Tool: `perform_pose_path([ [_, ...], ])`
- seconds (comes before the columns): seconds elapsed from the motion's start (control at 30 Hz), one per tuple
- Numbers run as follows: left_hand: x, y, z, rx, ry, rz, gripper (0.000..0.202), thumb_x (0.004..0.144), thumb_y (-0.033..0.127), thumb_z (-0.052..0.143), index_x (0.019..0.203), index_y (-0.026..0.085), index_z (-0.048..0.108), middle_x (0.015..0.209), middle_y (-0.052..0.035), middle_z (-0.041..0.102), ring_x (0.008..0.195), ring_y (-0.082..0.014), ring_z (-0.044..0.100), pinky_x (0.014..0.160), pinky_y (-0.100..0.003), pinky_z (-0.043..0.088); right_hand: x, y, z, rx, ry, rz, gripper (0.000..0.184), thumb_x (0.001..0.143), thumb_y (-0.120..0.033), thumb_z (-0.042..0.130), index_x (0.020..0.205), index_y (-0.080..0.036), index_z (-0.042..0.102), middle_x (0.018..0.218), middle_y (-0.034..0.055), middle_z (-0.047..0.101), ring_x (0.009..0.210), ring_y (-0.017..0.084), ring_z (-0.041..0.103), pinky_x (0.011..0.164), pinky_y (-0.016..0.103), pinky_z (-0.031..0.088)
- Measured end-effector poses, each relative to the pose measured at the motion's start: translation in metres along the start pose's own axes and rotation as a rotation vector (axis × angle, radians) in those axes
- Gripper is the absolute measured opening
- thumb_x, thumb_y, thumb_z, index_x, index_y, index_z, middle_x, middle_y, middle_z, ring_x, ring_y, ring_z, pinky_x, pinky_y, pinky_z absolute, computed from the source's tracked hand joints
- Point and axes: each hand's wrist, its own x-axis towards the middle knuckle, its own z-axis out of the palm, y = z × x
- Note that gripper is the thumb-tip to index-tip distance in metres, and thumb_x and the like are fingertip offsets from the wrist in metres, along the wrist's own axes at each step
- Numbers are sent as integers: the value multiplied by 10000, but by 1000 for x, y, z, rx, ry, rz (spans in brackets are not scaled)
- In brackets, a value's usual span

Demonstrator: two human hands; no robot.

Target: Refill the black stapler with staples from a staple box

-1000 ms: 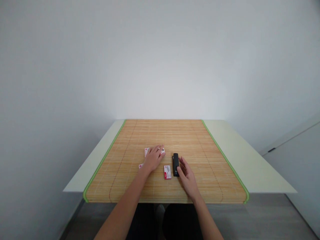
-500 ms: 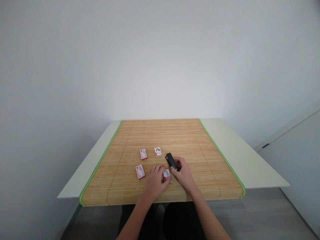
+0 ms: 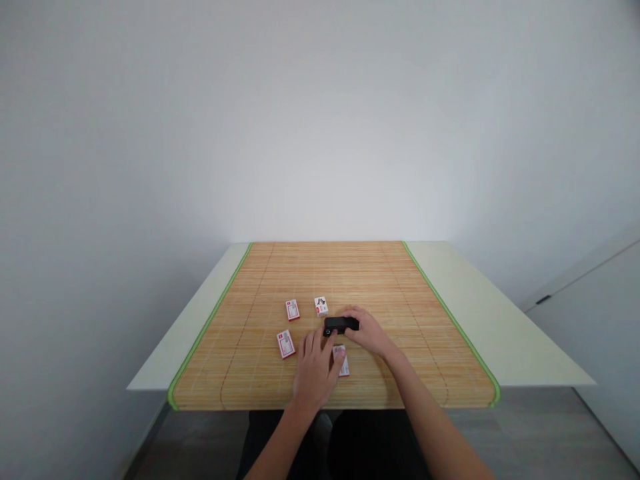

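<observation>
Swung crosswise since half a second ago: black, elongated stapler, slanting away from the body then, lying left to right now. Shifted likewise, left hand, with fingers reaching toward the left end of the stapler instead of lying around a small box.

Far beyond the stapler, plain pale-grey wall. Beneath it, broad white flat-topped bench, covered down the middle by tan bamboo-slat mat with green edging along both sides. Nearer the body than the stapler, below the bench edge, dark-clothed legs and grey floor.

At the right end of the stapler, right hand, curled around and gripping that end. At the other end, left hand with fingers stretched out and thumb spread; impossible to tell whether touching the stapler or just beside it, or whether pinching anything. Under that thumb, on the near side of the stapler, partly hidden white-and-red cardboard box.

Left of the stapler and a little nearer the body, white box with red border; left and slightly beyond, similar red-bordered white box. Just beyond the left end of the stapler, small white box with black picture.
</observation>
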Motion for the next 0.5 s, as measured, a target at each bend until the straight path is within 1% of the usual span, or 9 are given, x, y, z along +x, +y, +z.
perform_pose_path([
  [0.1, -3, 5, -1, 84, 21, 8, 506, 1009, 493, 501, 1495, 352, 511, 1540, -63, 491, 1440, -343, 373, 1232, -617, 228, 4, 0, 0, -72, -48, 0, 333, 721, -123, 719, 1026, -247, 769, 1026, 33, 734, 1009, 249, 650, 928, 379, 493],
  [0.17, -6, 8, -1, 135, 34, 7, 518, 1003, 522, 508, 1485, 334, 525, 1543, -67, 495, 1454, -341, 364, 1238, -627, 210, 7, -3, 4, -105, -69, 1, 314, 742, -178, 776, 1047, -251, 767, 1046, 40, 729, 1029, 254, 641, 950, 388, 481],
  [0.27, -8, 10, 0, 204, 38, 5, 504, 982, 550, 538, 1428, 319, 586, 1536, -71, 510, 1462, -348, 361, 1241, -643, 195, 15, -13, 10, -186, -87, -14, 338, 768, -254, 828, 1098, -276, 760, 1119, 52, 704, 1081, 260, 614, 989, 408, 456],
  [0.33, -8, 10, 0, 223, 33, 5, 518, 958, 550, 578, 1426, 327, 588, 1535, -70, 515, 1457, -359, 367, 1237, -658, 191, 20, -21, 11, -246, -106, -44, 324, 783, -268, 836, 1098, -284, 758, 1155, 58, 683, 1100, 260, 593, 987, 409, 452],
  [0.4, -7, 10, 0, 216, 26, 5, 569, 935, 541, 617, 1464, 342, 548, 1554, -67, 497, 1457, -369, 365, 1234, -675, 179, 25, -29, 4, -261, -123, -86, 281, 806, -280, 827, 1078, -277, 758, 1138, 61, 673, 1093, 258, 582, 972, 404, 456],
  [0.5, -6, 10, -1, 181, 17, -2, 628, 926, 520, 636, 1515, 365, 482, 1590, -54, 455, 1471, -371, 346, 1238, -687, 136, 26, -35, -20, -206, -133, -116, 223, 862, -303, 778, 1078, -262, 742, 1064, 57, 674, 1030, 241, 593, 934, 389, 474],
])
